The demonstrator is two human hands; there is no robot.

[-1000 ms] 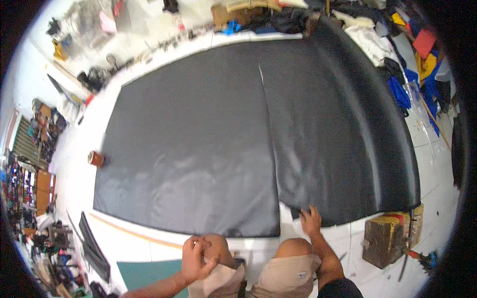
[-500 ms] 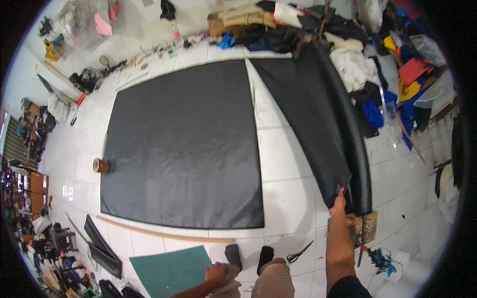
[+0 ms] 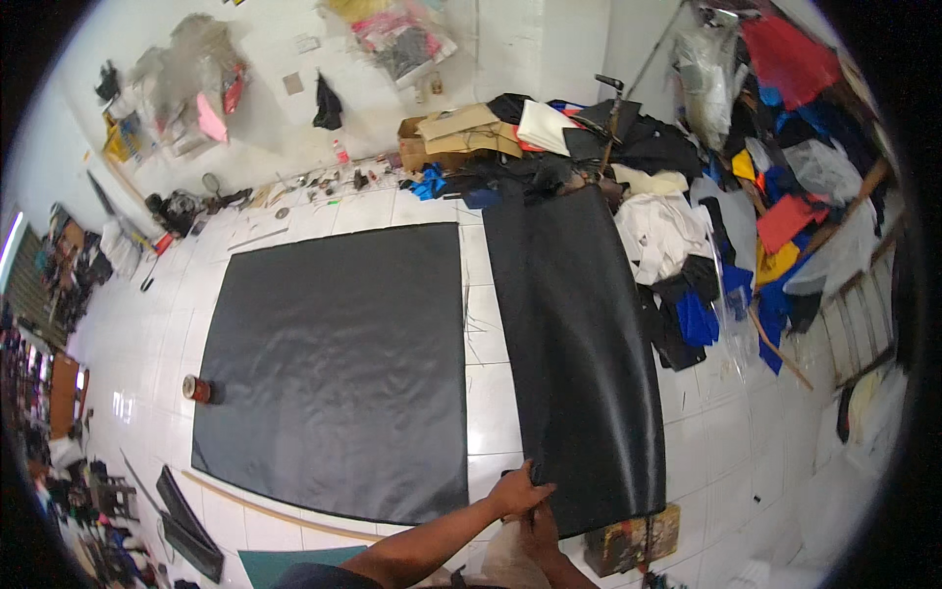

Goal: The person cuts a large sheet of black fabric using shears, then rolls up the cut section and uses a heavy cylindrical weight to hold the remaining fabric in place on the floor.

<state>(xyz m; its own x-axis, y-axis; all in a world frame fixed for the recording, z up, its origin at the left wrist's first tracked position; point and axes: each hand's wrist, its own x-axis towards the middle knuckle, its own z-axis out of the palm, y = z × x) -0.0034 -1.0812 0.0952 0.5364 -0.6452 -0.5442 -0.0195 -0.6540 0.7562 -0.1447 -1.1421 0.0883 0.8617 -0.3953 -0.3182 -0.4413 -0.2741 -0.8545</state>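
Sheeting (image 3: 574, 353), black and glossy, lies on the white tiled floor (image 3: 493, 412) just ahead of our grip and to its right. Our left hand (image 3: 515, 493) reaches across, thumb and fingers apparently pinching the near left corner; our right hand (image 3: 538, 538) is just below, partly covered, and we cannot tell how its fingers stand. The long axis runs away from our grip, the far end leaning slightly left, toward a heap of dark cloth (image 3: 520, 182). A bright sheen follows the rounded right side, which looks curled over. We judge it soft and bendy, smooth enough to slide, rather heavy as a whole, not fragile; both corners of the short near edge would give the surest hold. Left of our grip lies a wide flat black sheet (image 3: 343, 373); right of it, a worn block (image 3: 618, 550) stands by the near end.
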